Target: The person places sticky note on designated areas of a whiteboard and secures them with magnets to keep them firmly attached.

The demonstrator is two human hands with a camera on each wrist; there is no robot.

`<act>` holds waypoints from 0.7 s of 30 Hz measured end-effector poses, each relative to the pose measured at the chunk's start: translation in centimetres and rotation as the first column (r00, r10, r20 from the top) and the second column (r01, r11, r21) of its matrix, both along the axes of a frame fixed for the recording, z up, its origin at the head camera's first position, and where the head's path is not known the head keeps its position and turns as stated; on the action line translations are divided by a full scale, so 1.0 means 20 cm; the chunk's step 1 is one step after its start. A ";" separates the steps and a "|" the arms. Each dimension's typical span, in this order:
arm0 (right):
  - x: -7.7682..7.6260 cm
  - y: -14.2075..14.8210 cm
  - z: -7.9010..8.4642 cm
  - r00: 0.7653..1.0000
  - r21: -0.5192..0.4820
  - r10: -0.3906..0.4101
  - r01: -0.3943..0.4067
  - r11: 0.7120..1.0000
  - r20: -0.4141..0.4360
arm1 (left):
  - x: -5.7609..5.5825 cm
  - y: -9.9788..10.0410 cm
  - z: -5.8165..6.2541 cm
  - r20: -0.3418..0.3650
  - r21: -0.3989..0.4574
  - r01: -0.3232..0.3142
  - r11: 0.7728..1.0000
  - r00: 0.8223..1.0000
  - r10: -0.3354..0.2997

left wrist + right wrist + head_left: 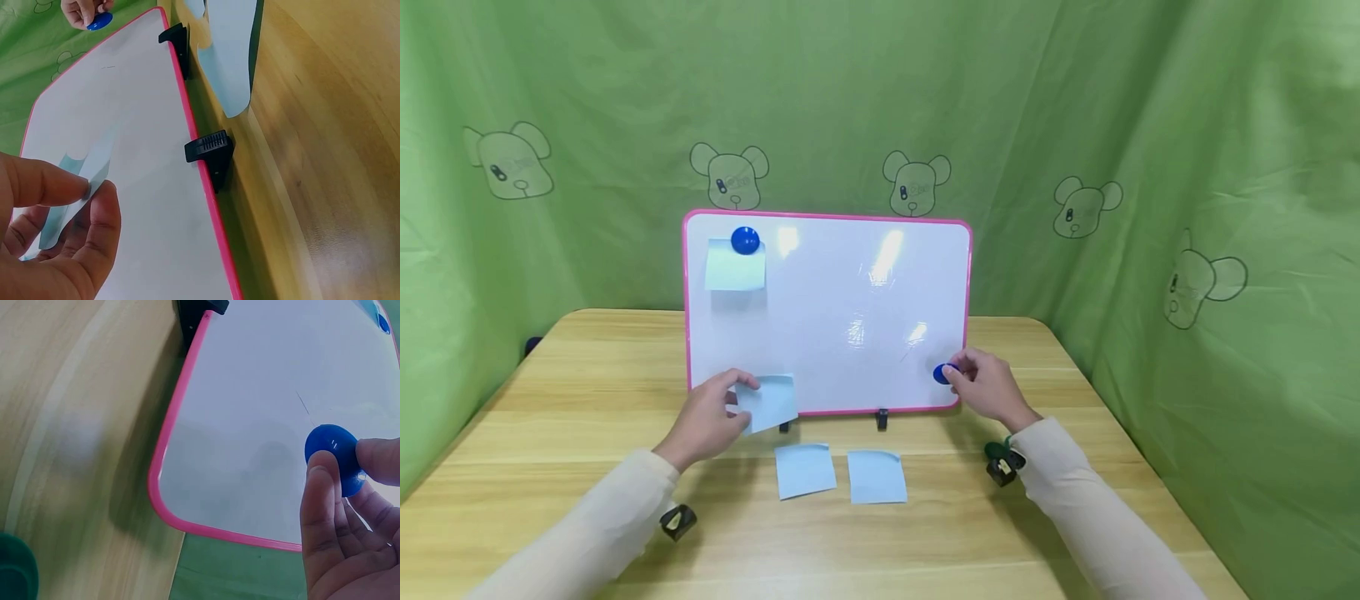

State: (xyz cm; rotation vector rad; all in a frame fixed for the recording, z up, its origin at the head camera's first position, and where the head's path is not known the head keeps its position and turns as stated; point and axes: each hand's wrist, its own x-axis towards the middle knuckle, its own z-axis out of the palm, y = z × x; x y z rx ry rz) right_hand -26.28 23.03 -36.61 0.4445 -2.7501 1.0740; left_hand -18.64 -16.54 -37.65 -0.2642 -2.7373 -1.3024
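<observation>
A pink-framed whiteboard (pixel 850 300) stands upright on the table, held by black stand clips (pixel 209 147). At its upper left, a round blue magnet (pixel 746 240) sits over the top edge of a light blue sticky note (pixel 734 271). My left hand (pixel 709 417) pinches another light blue sticky note (pixel 771 402) between thumb and finger, in front of the board's lower left. By the lower right corner, my right hand (pixel 992 385) holds a second blue magnet (pixel 334 455) between thumb and fingers. Whether that magnet touches the board I cannot tell.
Two light blue sticky notes, a left one (pixel 805 472) and a right one (pixel 877 477), lie on the wooden table (pixel 887 550) before the board. A green curtain (pixel 850 100) with bear-face drawings hangs behind and at both sides. A dark green object (pixel 15 569) shows near the right wrist.
</observation>
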 end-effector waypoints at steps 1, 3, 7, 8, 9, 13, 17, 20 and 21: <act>0.00 0.00 0.00 1.000 -0.001 0.001 -0.001 1.000 -0.001 | 0.00 0.00 0.00 0.000 0.000 0.001 1.000 1.000 -0.001; 0.00 0.00 0.01 1.000 -0.004 0.004 -0.004 1.000 -0.004 | 0.00 0.00 0.01 0.000 -0.001 0.004 1.000 1.000 -0.004; 0.00 -0.01 0.02 1.000 -0.004 0.005 -0.005 1.000 -0.005 | 0.00 0.01 0.02 -0.011 -0.016 0.011 1.000 1.000 -0.011; -0.01 -0.01 0.03 1.000 -0.004 0.006 -0.006 1.000 -0.005 | -0.01 0.01 0.02 -0.016 -0.020 0.013 1.000 1.000 -0.013; -0.01 -0.01 0.03 1.000 -0.005 0.007 -0.007 1.000 -0.005 | -0.01 0.01 0.02 -0.021 -0.023 0.013 1.000 1.000 -0.014; -0.01 -0.01 0.04 1.000 -0.005 0.009 -0.009 1.000 -0.020 | -0.02 0.01 0.03 -0.032 -0.024 0.014 1.000 0.999 -0.015; -0.01 -0.02 0.05 1.000 -0.010 0.005 -0.005 1.000 -0.028 | -0.03 0.02 0.04 -0.024 -0.020 0.010 1.000 1.000 -0.011; -0.02 -0.03 0.06 1.000 -0.014 0.000 0.000 1.000 -0.020 | -0.04 0.02 0.05 -0.025 -0.015 0.008 1.000 1.000 -0.009; -0.02 -0.03 0.06 1.000 -0.017 -0.001 0.001 1.000 -0.017 | -0.05 0.02 0.05 -0.031 -0.013 0.010 1.000 0.999 -0.011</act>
